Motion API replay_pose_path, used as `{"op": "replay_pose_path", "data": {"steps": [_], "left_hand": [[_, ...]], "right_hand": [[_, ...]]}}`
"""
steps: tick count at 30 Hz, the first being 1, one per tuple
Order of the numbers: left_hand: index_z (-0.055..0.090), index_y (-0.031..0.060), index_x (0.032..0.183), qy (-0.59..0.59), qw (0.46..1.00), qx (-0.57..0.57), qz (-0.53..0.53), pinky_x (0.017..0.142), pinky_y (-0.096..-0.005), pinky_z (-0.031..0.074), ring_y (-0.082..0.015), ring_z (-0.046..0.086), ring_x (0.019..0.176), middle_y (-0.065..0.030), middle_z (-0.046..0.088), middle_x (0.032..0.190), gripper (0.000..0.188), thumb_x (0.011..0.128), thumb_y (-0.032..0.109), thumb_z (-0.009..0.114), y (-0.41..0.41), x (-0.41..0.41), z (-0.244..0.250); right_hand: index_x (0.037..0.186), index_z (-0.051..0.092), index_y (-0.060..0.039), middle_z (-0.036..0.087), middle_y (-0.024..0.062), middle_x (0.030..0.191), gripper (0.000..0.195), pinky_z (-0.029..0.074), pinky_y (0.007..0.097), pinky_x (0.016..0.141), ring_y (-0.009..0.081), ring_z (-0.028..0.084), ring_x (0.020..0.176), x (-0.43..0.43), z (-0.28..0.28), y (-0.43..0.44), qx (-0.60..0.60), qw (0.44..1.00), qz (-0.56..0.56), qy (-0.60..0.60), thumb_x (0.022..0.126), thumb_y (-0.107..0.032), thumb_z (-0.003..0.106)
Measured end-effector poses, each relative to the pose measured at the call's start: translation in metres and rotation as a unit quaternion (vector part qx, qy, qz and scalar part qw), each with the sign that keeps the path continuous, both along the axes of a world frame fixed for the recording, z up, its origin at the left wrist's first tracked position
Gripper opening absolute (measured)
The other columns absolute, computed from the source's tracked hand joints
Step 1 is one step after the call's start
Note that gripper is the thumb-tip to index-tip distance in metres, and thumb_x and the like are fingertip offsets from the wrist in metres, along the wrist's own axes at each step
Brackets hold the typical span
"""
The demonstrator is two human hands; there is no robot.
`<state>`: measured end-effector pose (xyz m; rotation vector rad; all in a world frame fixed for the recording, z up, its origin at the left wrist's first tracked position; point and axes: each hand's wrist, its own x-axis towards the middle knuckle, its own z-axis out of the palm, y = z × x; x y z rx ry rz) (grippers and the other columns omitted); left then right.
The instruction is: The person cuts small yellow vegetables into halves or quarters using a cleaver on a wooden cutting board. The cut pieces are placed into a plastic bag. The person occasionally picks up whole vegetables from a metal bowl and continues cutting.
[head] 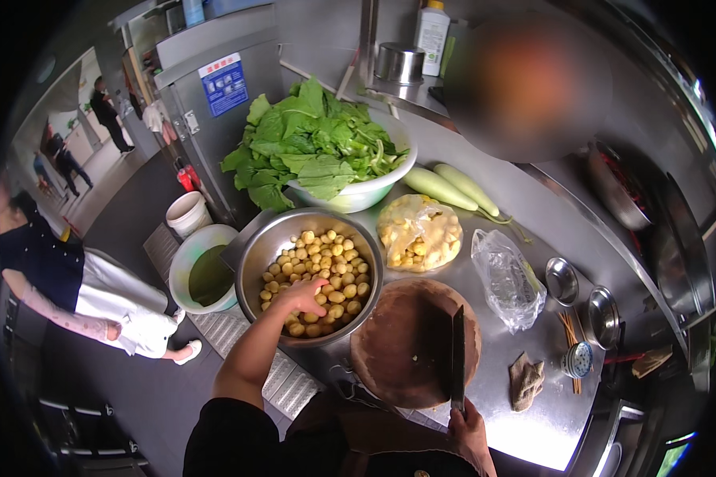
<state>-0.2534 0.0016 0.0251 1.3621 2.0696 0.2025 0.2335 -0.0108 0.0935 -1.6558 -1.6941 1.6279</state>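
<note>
With fingers spread, my left hand reaches into a large steel bowl and touches the small round potatoes in it. Whether a potato is between the fingers cannot be told. My right hand grips the handle of a cleaver, whose dark blade lies over the right side of a round wooden chopping block. A small pale scrap is on the block. Behind it sits a plastic bag of yellowish pieces, possibly peeled potatoes.
Leafy greens fill a white basin. Pale green gourds, an empty-looking plastic bag, steel bowls, chopsticks and a cloth lie on the steel counter. A tub of murky liquid stands left; a person is beyond.
</note>
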Motion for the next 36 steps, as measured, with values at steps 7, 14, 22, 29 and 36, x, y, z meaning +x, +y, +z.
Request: {"op": "replay_pose_path", "data": {"steps": [7, 14, 22, 29, 36], "left_hand": [[0.051, 0.0241, 0.125, 0.058, 0.995, 0.076, 0.04, 0.093, -0.0418, 0.045, -0.035, 0.05, 0.117, -0.0147, 0.048, 0.127, 0.072, 0.06, 0.035, 0.078, -0.004, 0.023, -0.023], [0.058, 0.0202, 0.113, 0.093, 0.985, 0.14, -0.026, 0.081, -0.0416, 0.05, -0.0341, 0.059, 0.101, -0.0156, 0.052, 0.116, 0.051, 0.065, 0.027, 0.075, -0.006, 0.025, -0.016], [0.062, 0.0164, 0.096, 0.079, 0.978, 0.152, 0.121, 0.076, -0.0426, 0.05, -0.0337, 0.061, 0.093, -0.0138, 0.056, 0.109, 0.029, 0.069, 0.02, 0.071, -0.015, 0.024, -0.02], [0.059, 0.0223, 0.119, 0.158, 0.983, 0.089, 0.035, 0.098, -0.0562, 0.037, -0.0365, 0.043, 0.126, -0.0151, 0.052, 0.129, 0.055, 0.07, 0.044, 0.071, -0.044, 0.009, -0.008], [0.036, 0.0291, 0.143, 0.076, 0.989, -0.045, 0.119, 0.105, -0.0587, 0.029, -0.0496, 0.021, 0.136, -0.0238, 0.011, 0.153, 0.105, 0.052, 0.062, 0.078, -0.058, -0.003, 0.003]], "right_hand": [[0.133, 0.046, -0.0001, 0.055, 0.0033, 0.06, 0.045, 0.043, 0.0282, 0.046, 0.0109, 0.052, 0.048, 0.006, -0.002, 0.0, 0.021, 0.999, 0.028, -0.006, 0.091, -0.013, 0.052], [0.133, 0.046, -0.0005, 0.055, 0.0029, 0.063, 0.044, 0.043, 0.0269, 0.047, 0.0097, 0.051, 0.051, 0.012, -0.009, 0.004, 0.018, 0.999, 0.027, 0.01, 0.091, -0.013, 0.053], [0.131, 0.046, 0.0015, 0.05, -0.0016, 0.065, 0.041, 0.037, 0.0225, 0.049, 0.0061, 0.045, 0.055, 0.018, -0.013, 0.004, -0.036, 0.996, -0.003, 0.077, 0.094, -0.015, 0.052], [0.095, 0.069, -0.0087, 0.065, 0.0072, 0.08, 0.034, 0.046, 0.0376, 0.066, 0.0206, 0.058, 0.072, 0.028, -0.063, 0.001, 0.137, 0.99, -0.036, -0.008, 0.085, -0.04, 0.059], [0.093, 0.069, -0.0101, 0.067, 0.0084, 0.081, 0.034, 0.047, 0.0376, 0.067, 0.0239, 0.06, 0.073, 0.034, -0.072, 0.009, 0.151, 0.988, -0.014, -0.039, 0.084, -0.041, 0.06]]}}
